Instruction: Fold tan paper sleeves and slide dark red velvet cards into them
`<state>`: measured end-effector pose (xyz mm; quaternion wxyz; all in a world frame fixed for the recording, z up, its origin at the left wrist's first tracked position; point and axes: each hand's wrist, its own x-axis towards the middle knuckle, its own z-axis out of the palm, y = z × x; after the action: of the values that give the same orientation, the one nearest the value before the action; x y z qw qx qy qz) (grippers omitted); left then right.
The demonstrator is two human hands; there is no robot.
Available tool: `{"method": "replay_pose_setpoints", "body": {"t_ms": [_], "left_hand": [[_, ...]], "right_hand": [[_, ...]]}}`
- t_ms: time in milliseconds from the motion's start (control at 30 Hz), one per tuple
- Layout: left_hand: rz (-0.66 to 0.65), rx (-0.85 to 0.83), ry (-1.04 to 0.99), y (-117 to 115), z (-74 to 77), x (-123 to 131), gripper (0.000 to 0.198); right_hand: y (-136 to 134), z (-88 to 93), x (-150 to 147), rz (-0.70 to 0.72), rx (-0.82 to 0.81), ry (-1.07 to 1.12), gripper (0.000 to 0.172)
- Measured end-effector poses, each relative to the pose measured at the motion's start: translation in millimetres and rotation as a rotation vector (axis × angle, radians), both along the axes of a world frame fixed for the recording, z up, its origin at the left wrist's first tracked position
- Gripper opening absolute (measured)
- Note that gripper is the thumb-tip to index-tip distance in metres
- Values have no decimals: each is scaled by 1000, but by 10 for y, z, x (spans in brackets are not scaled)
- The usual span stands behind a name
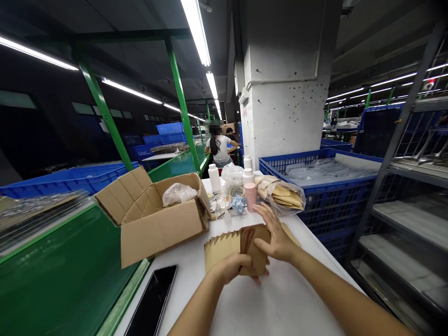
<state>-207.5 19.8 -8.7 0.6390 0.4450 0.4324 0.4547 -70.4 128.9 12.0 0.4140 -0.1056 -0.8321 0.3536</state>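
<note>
A stack of brown kraft paper envelopes (257, 259) stands tilted over the white table, with my left hand (229, 269) wrapped round its lower edge, thumb in front and fingertips showing underneath. My right hand (280, 240) is at the stack's upper right, its thumb against the front envelope and its fingers stretched apart. To the left, more envelopes (221, 247) lie fanned with stepped top edges. Another envelope (290, 234) shows partly behind my right hand. Just beyond my right fingertips stands a pink bottle (250, 196).
An open cardboard box (164, 224) with plastic inside sits left, above a black phone (152, 301). White bottles (214, 177), a tape roll (236, 192) and bagged envelopes (283, 193) line the back. Blue crates (318, 191) and a metal rack (402, 219) flank the right; a green conveyor (63, 270) runs left.
</note>
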Motion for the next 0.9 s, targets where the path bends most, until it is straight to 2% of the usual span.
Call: {"method": "replay_pose_setpoints", "body": {"t_ms": [67,100,167,200,267,400,500,600,767,900], "left_hand": [[-127,-78,4,-31,43,-81,50],[-137,-74,-3,-40,69,-105,54],[-87,11,-17,-35,115,-101,64],[-43,67,-4,-20,128,-70,66],[52,159,84,29,112,43,60],[142,298,349,132,-98,359,39],[195,384,511,154,-273,528,56],[207,474,591,141,-333,599,70],[217,595,691,133,-311,638,63],[240,610,684,164,-365,640,63]], "right_hand": [[37,211,129,149,16,-188,46],[49,287,201,175,-25,-243,36],[61,333,363,130,-165,-229,26],[62,295,454,84,-248,-171,24],[51,111,644,20,-416,-27,19],[-38,-448,959,-95,-639,167,20],[-116,-704,1040,-221,-728,273,34],[-161,-701,982,-303,-763,360,39],[-181,-562,767,-407,-761,333,38],[-146,-633,708,-444,-748,324,41]]}}
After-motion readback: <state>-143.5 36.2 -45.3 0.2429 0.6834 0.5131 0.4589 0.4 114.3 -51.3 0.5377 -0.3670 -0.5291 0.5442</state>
